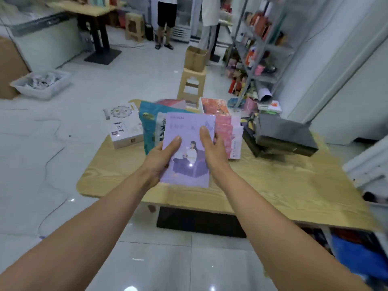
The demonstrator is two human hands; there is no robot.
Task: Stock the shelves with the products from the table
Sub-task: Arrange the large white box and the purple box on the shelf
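Note:
A flat purple box (pixel 186 131) printed with a seated figure is held above the wooden table (pixel 273 181). My left hand (pixel 161 158) grips its left edge, thumb on top. My right hand (pixel 212 148) holds its right edge with fingers on the front. Behind it on the table lie a teal bag (pixel 149 127), a white box (pixel 123 127), pink boxes (pixel 231 133), an orange-red box (pixel 214 106) and dark grey boxes (pixel 283 133). The metal shelves (pixel 262 49) stand at the far right, partly filled with packages.
A beige plastic stool (pixel 192 85) carrying a cardboard box stands beyond the table. A clear bin (pixel 42 84) of packets sits on the tiled floor at left. Two people (pixel 165 22) stand at the back near another table. A white unit (pixel 369 164) juts in at the right.

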